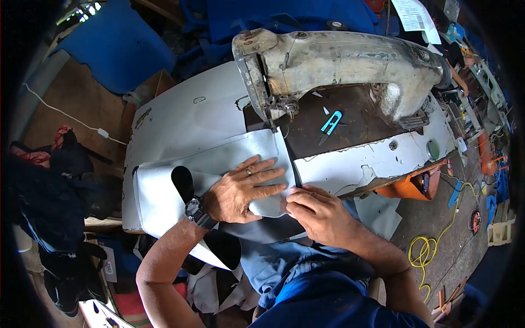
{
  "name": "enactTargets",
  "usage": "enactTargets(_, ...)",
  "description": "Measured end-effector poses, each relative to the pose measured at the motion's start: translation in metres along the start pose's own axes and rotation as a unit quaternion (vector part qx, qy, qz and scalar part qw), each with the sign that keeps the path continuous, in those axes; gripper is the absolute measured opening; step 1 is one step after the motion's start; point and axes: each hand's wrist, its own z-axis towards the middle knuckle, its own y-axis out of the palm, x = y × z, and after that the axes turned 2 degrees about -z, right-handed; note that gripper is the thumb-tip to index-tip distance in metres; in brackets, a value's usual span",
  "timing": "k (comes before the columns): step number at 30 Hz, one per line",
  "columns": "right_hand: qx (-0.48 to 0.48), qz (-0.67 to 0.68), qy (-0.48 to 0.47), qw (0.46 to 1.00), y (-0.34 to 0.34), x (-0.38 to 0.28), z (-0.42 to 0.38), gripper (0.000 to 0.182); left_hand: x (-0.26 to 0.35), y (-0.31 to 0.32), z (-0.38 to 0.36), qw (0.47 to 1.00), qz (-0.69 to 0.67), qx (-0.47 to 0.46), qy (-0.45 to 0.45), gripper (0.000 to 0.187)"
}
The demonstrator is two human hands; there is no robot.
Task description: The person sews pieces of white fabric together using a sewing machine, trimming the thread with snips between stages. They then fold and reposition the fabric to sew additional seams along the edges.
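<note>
A pale grey sheet of material (pixel 219 156) lies on the white sewing table, its far corner under the needle area of the old sewing machine (pixel 339 60). My left hand (pixel 243 190), with a ring and a wristwatch, rests flat on the sheet with its fingers spread. Just right of it, my right hand (pixel 320 213) pinches the sheet's near right edge between thumb and fingers. The sheet's left part curls over and shows a dark underside. Small turquoise thread snips (pixel 331 124) lie on the dark machine bed beneath the arm.
The white table (pixel 180 104) has chipped edges. An orange holder (pixel 410 187) hangs at its right front. A yellow cord (pixel 424 251) coils on the floor to the right. Blue material (pixel 117 44) is at the back left. Another person's arm (pixel 458 79) shows at the far right.
</note>
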Motion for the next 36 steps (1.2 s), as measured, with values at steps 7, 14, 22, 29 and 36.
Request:
enactTargets(7,-0.018,0.001,0.002,1.0,0.002,0.001,0.004,0.023,-0.005,-0.004,0.0,1.0,0.0,-0.021,0.005,0.109)
enactTargets(14,-0.01,-0.037,0.0,0.999,0.012,-0.001,0.001,0.024,-0.014,-0.005,0.0,1.0,-0.005,-0.012,0.01,0.087)
enactTargets(22,0.016,-0.076,0.003,0.997,0.025,-0.006,0.003,0.02,-0.018,-0.009,0.004,0.999,0.032,-0.006,0.024,0.084)
enactTargets(29,0.005,-0.076,0.04,0.996,0.03,-0.016,-0.01,0.045,0.037,0.007,-0.006,0.986,0.141,0.065,-0.062,0.068)
enactTargets(36,-0.048,-0.152,-0.003,0.987,0.04,-0.049,-0.026,0.056,0.054,0.019,-0.001,0.967,0.03,0.203,-0.15,0.049)
